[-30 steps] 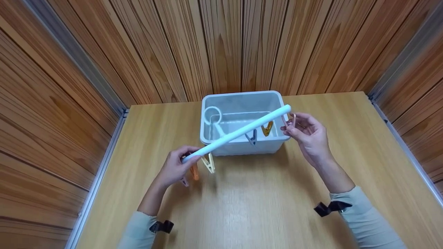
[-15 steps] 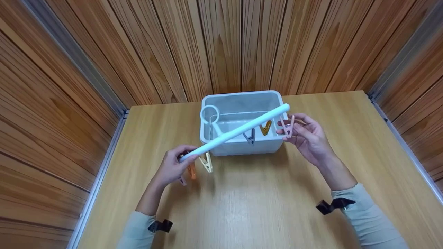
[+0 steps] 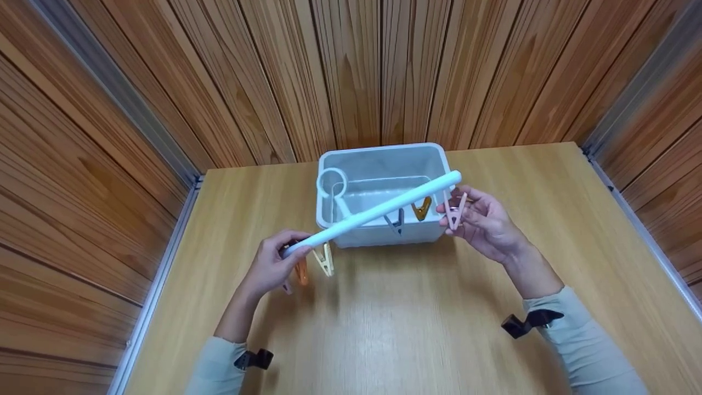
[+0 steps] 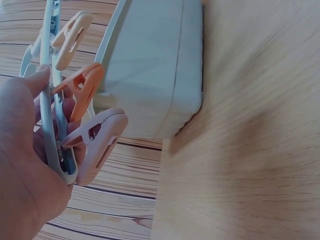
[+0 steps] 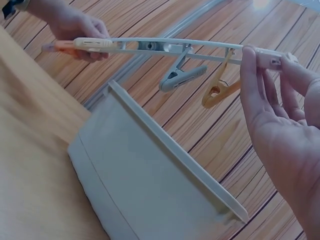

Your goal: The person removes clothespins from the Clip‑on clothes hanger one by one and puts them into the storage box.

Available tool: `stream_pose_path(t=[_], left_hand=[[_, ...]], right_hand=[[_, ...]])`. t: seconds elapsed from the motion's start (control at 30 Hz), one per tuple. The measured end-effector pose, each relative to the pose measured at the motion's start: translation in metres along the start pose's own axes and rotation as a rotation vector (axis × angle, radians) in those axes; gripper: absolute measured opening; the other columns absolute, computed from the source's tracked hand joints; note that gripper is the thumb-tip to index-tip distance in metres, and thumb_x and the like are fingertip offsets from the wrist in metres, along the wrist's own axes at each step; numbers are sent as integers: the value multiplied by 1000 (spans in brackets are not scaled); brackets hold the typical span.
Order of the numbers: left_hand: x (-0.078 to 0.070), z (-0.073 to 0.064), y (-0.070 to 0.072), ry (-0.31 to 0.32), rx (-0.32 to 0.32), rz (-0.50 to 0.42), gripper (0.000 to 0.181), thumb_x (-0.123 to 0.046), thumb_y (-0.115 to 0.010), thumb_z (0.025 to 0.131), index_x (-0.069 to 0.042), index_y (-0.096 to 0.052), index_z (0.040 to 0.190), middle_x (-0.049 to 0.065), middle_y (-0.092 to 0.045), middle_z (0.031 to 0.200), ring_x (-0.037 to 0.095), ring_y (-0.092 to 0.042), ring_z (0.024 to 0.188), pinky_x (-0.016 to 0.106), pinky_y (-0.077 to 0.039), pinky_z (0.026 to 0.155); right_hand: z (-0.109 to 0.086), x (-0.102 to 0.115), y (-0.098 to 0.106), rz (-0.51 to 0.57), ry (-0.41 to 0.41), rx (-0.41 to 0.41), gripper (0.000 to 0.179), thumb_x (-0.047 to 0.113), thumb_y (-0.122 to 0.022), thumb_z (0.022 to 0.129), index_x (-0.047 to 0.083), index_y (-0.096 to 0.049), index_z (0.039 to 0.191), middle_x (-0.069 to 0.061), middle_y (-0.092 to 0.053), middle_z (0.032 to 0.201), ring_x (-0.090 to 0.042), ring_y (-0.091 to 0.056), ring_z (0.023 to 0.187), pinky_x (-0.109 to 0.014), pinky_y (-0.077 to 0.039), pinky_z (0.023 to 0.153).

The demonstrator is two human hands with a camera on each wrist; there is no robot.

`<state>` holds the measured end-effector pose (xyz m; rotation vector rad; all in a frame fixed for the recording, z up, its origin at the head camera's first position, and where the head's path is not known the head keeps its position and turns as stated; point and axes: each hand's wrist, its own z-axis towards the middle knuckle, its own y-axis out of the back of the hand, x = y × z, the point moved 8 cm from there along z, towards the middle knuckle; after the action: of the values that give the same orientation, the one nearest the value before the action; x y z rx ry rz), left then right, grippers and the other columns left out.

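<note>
A pale blue clip hanger (image 3: 378, 211) with a hook ring (image 3: 332, 182) is held slantwise in the air, its right end farther away. My left hand (image 3: 272, 263) grips its near left end, thumb along the bar. At the far end, my right hand (image 3: 491, 225) pinches a pink clip (image 3: 455, 215) between thumb and fingers. Between the hands hang a cream clip (image 3: 327, 259), a grey-blue clip (image 3: 398, 221) and a mustard clip (image 3: 422, 209). Beside the left fingers, an orange clip (image 4: 87, 90) and a mauve clip (image 4: 102, 145) show in the left wrist view.
Behind and below the hanger, a light grey plastic bin (image 3: 384, 237) stands on the wooden table (image 3: 373, 329), overlapped by the bar in the head view. Wood-plank walls (image 3: 356, 71) enclose the back and sides.
The pink clip now points downward with its V shape showing, after being more covered by my right fingers. The hanger's right end has dipped slightly; my left hand keeps its grip.
</note>
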<state>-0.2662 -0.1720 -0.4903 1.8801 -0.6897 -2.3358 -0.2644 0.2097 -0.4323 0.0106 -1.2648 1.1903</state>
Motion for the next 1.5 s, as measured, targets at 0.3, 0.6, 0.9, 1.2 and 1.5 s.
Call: stream_pose_path(t=[0.3,0.6,0.9,1.2,1.5], left_hand=[[-6,2,-6,-40,-10,17,24,-10,-75,108,-4,-79,131,15,-73,109,19,-65,95,24,-55,82],[-9,1,-6,-87,-29,4,23,-5,-75,106,-1,-79,129,15,-74,108,13,-65,92,24,-54,84],[-6,0,0,-92,-18,12,25,-4,-75,107,0,-77,131,17,-74,110,15,-67,93,22,-58,81],[-6,1,8,-88,-32,44,26,-3,-77,105,0,-78,130,18,-76,114,17,-68,96,21,-60,81],[-10,0,15,-166,-54,85,24,0,-80,101,-1,-80,125,15,-78,112,7,-68,94,18,-57,83]], right_hand=[[2,-4,-11,217,-51,164,36,6,-54,117,-8,-60,150,-18,-76,134,-24,-82,119,-30,-66,104],[6,-2,-15,223,-21,224,45,-5,-37,118,-10,-47,162,-24,-73,144,-30,-80,129,-30,-64,108],[7,-2,-15,221,-26,240,51,-13,-27,116,-10,-50,161,-27,-67,155,-36,-72,143,-34,-60,116],[7,-3,-17,137,-40,304,48,-14,-33,115,-12,-51,159,-22,-73,146,-28,-78,132,-32,-62,113],[6,-6,-19,7,-34,375,44,-15,-47,111,-10,-58,153,-19,-79,140,-24,-81,126,-31,-65,106]])
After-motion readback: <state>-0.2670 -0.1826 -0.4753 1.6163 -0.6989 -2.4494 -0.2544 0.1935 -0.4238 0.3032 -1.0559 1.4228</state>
